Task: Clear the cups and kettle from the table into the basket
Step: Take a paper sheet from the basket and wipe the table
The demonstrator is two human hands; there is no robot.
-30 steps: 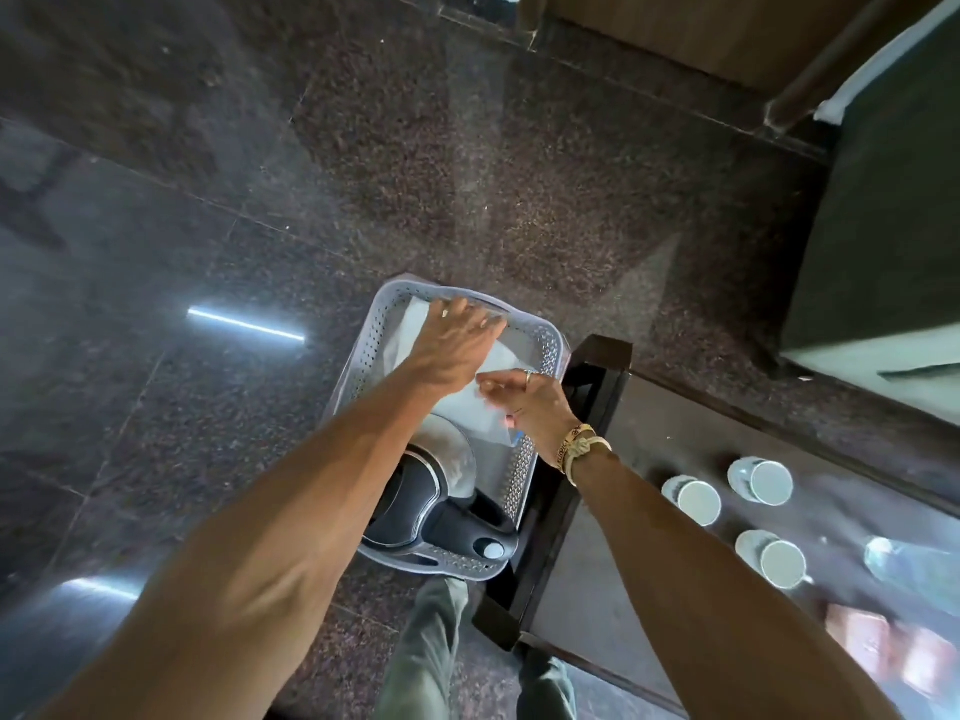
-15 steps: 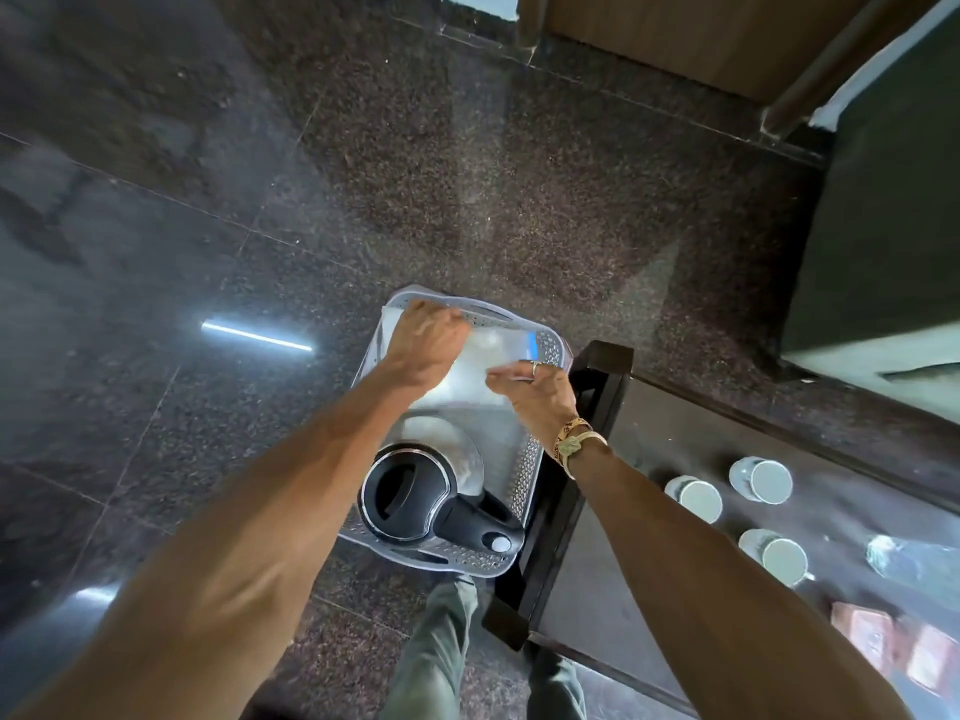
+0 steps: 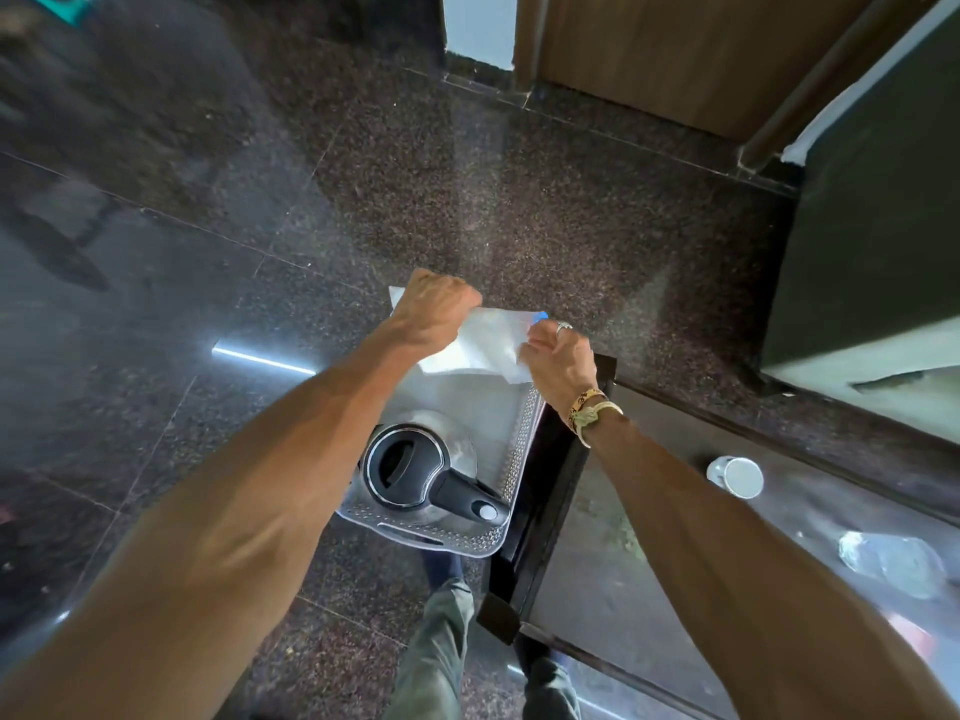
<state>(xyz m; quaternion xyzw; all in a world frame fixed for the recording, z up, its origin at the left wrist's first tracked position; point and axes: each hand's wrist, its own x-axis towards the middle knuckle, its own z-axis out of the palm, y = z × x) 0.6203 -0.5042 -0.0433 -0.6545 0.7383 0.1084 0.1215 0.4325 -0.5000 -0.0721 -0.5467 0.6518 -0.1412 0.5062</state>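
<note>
Dim room, light streaks glaring on glossy floor (image 3: 260, 226), wide-angle bending at edges, slight motion blur

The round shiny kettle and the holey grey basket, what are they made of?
The round shiny kettle looks like polished steel, since it mirrors light, with a matte black plastic lid and handle. The holey grey basket seems moulded plastic: thin, pale, evenly perforated walls.

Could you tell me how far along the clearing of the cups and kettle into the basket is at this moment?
Done: the kettle already sits in the basket. In hand: the left hand and right hand both grip a white sheet over the basket's far end. Left: at least one cup stands on the table; the right arm may be hiding others.
</note>
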